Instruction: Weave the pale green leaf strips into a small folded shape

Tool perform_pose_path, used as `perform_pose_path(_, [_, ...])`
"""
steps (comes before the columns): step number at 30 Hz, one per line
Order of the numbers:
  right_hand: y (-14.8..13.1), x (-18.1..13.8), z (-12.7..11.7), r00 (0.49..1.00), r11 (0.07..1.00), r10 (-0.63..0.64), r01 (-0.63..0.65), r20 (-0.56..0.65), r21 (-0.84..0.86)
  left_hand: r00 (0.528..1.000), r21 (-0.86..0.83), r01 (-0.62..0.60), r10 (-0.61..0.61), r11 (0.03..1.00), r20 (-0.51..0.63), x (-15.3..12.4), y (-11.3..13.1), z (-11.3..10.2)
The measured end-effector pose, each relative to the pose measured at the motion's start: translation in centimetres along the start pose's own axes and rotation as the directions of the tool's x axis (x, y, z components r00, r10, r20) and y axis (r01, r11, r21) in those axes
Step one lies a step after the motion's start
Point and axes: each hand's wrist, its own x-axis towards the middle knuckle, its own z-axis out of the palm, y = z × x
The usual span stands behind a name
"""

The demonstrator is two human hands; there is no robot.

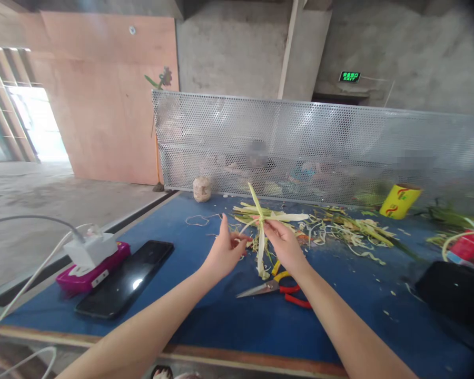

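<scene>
Over the blue table, my right hand [285,246] pinches a cross of pale green plant strips [261,221] where they meet. One strip points up, one to the right and one hangs down. A thin strip curves from the crossing to my left hand [226,251], whose fingers are curled at its end while the thumb sticks up. Exactly how those fingers grip it is partly hidden. Below the hands lie scissors [272,287] with red and yellow handles, blades pointing left. Behind the hands are loose green and pale plant strips [247,211].
A black phone [126,276] and a purple power strip [114,268] with a white plug lie at left. Plant scraps [351,229] spread right, near a yellow roll [400,201]. A pale lump [201,188] stands by the perforated metal screen [221,126]. A black object [454,289] sits at right.
</scene>
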Motion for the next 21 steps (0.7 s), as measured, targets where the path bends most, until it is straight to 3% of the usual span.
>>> perform_pose_path(3, [0.1,-0.1,0.2,1.0,0.999,0.007,-0.007,-0.018,-0.035,0.983,-0.056,-0.185,0.183,0.981,-0.028,-0.4,0.5,0.4])
perform_pose_path(5, [0.0,-0.2,0.4,1.0,0.999,0.0,-0.001,-0.02,-0.05,0.977,-0.088,-0.21,0.207,0.974,-0.039,-0.6,0.9,0.7])
perform_pose_path(8, [-0.4,-0.3,0.7,0.999,0.996,-0.027,0.024,-0.034,-0.087,0.99,-0.115,-0.132,0.125,0.985,-0.067,-0.5,0.9,1.0])
perform_pose_path(13, [-0.7,-0.5,0.7,0.986,0.971,-0.125,0.099,-0.108,-0.219,0.987,-0.14,0.134,-0.145,0.981,-0.068,0.1,0.3,0.8])
perform_pose_path(18, [-0.1,-0.9,0.8,0.978,0.938,-0.144,0.085,-0.153,-0.335,0.99,0.009,-0.128,0.129,0.992,-0.049,-0.3,0.6,0.2])
perform_pose_path(21, [0.3,-0.9,1.1,0.977,0.932,-0.147,0.085,-0.153,-0.352,0.981,0.023,-0.181,0.182,0.983,-0.069,-0.6,1.0,0.3])
